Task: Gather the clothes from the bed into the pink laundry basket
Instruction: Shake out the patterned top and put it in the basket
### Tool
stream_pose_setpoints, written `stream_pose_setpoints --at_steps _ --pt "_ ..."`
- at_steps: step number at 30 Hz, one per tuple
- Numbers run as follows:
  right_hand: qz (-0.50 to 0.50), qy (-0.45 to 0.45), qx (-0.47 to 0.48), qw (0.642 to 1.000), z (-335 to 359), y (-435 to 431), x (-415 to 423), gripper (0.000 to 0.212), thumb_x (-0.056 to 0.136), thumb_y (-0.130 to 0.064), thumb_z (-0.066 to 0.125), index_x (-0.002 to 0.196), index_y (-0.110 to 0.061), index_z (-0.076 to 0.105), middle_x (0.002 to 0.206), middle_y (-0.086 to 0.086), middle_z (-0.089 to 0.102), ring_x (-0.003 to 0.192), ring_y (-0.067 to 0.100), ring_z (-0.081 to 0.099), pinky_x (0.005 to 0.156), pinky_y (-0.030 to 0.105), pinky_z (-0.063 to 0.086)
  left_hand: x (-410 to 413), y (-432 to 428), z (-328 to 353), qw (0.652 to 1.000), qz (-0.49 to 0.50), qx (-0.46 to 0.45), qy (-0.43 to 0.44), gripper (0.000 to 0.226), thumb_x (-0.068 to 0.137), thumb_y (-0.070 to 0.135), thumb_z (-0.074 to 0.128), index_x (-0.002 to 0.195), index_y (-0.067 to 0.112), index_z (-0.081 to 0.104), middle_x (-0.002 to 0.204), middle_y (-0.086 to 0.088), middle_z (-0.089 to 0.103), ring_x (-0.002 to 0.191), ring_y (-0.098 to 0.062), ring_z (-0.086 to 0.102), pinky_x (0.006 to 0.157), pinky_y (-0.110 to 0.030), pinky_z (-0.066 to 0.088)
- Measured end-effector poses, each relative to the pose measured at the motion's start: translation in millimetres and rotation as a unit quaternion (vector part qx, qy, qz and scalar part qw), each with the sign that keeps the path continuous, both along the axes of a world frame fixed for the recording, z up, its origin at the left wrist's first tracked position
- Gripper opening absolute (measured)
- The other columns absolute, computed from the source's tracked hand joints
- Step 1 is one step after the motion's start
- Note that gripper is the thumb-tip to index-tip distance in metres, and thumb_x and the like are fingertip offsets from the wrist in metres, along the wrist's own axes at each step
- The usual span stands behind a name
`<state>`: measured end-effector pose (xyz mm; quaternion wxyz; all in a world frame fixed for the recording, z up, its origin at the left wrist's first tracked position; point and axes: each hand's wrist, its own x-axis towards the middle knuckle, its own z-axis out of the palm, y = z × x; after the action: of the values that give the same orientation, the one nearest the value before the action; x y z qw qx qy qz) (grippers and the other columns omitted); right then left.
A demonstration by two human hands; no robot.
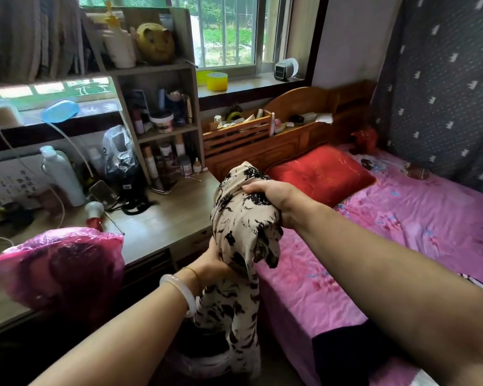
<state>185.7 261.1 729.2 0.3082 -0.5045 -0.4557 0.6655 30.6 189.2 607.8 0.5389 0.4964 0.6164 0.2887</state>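
Near: dark garment [343, 355] lies on the bed edge at 5 o'clock, under the right forearm, not yet collected. Pink laundry basket [207, 360] sits on the floor at 6 o'clock, between worktop [156, 227] and bed [402, 232]; only its pale rim and dark inside show.

Middle: cream-and-black printed garment [243, 227] hangs at centre, tail trailing down over the basket mouth. Left hand [212, 263], grip closed on the cloth from below at mid-length. Right hand [268, 193], grip closed on the bunched top, at 12 o'clock of the left.

Step, as judged: lowering this garment in. To do well: keep it straight above the opening, feed the tail in first, lower the right hand, release only when the bulk is under the rim so nothing drapes over the edge. Watch the pink plastic cover [64, 263] at 9 o'clock; cloth could snag on it.

Far: red pillow [321, 174] at 1 o'clock. Small dark item [367, 163] on the sheet beyond, cannot tell if clothing.
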Motion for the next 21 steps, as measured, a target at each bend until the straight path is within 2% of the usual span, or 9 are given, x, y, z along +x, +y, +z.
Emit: stream_pose_setpoints --at_steps 2,4,6,8,10,13,16,18,21 --pt "0.003 0.071 -0.037 0.997 4 0 -8 0.012 0.09 -0.015 0.055 0.091 -0.015 0.067 0.086 0.01 0.068 0.074 0.025 0.064 0.083 0.038 0.053 6 -1 -6 0.999 0.027 0.042 0.02 0.121 0.036 0.023 0.095 0.139 0.007 0.035 0.121 -0.002 0.062 0.111 -0.015 0.061 0.083 -0.021 0.056" --pt "-0.01 0.122 -0.068 0.99 8 -2 -14 0.014 0.091 -0.018 0.054 0.098 -0.015 0.065 0.084 0.009 0.069 0.071 0.024 0.067 0.075 0.034 0.056 14 -4 -2 0.994 0.085 0.073 -0.006 0.071 0.056 0.005 0.09 0.118 0.0 0.054 0.103 -0.002 0.065 0.091 -0.01 0.063 0.064 -0.007 0.052" --pt "-0.009 0.148 -0.093 0.985 11 -6 -19 0.016 0.091 -0.021 0.055 0.099 -0.012 0.066 0.077 0.009 0.071 0.065 0.022 0.068 0.068 0.03 0.057 16 -6 7 0.981 0.155 0.058 -0.097 0.021 0.083 -0.009 0.064 0.095 0.007 0.056 0.085 -0.001 0.059 0.074 -0.007 0.054 0.049 -0.007 0.048" --pt "-0.003 0.168 -0.111 0.979 11 -8 -19 0.021 0.091 -0.023 0.054 0.089 -0.007 0.067 0.072 0.009 0.072 0.061 0.022 0.069 0.063 0.028 0.057 10 1 11 0.954 0.218 0.005 -0.204 0.02 0.091 0.003 0.053 0.078 0.018 0.051 0.07 0.002 0.057 0.065 -0.009 0.049 0.045 -0.015 0.047" --pt "-0.001 0.184 -0.124 0.975 7 -8 -13 0.026 0.093 -0.025 0.052 0.085 -0.006 0.068 0.071 0.01 0.073 0.059 0.023 0.07 0.061 0.028 0.057 5 6 20 0.902 0.273 -0.011 -0.336 0.009 0.08 0.023 0.063 0.078 0.018 0.055 0.069 -0.002 0.064 0.062 -0.014 0.054 0.051 -0.022 0.046" --pt "-0.018 0.177 -0.132 0.975 -11 -8 2 0.035 0.093 -0.028 0.052 0.073 -0.01 0.075 0.073 0.009 0.073 0.061 0.022 0.07 0.071 0.031 0.054 -2 8 41 0.836 0.274 -0.003 -0.476 0.04 0.094 0.041 0.042 0.113 0.013 0.064 0.12 -0.012 0.066 0.097 -0.024 0.064 0.09 -0.033 0.049" --pt "-0.037 0.149 -0.154 0.976 -34 -9 12 0.027 0.09 -0.028 0.057 0.097 -0.006 0.071 0.09 0.012 0.073 0.076 0.026 0.07 0.077 0.035 0.056 -3 9 58 0.838 0.251 -0.013 -0.485 0.042 0.098 0.039 0.027 0.105 0.015 0.061 0.126 -0.012 0.06 0.094 -0.026 0.062 0.097 -0.039 0.043" --pt "-0.059 0.143 -0.148 0.977 -47 -7 17 0.023 0.09 -0.024 0.058 0.097 -0.005 0.069 0.083 0.011 0.073 0.07 0.025 0.069 0.072 0.035 0.057 3 6 71 0.84 0.273 -0.013 -0.469 0.043 0.103 0.034 0.019 0.088 0.016 0.056 0.118 -0.016 0.061 0.079 -0.022 0.059 0.091 -0.039 0.045" --pt "-0.057 0.181 -0.138 0.972 -57 -11 24 0.027 0.091 -0.031 0.056 0.096 -0.009 0.071 0.086 0.011 0.074 0.075 0.026 0.07 0.078 0.038 0.056 18 3 83 0.821 0.248 0.003 -0.514 0.053 0.101 0.032 0.027 0.081 0.008 0.07 0.081 -0.015 0.072 0.066 -0.026 0.071 0.062 -0.032 0.057"
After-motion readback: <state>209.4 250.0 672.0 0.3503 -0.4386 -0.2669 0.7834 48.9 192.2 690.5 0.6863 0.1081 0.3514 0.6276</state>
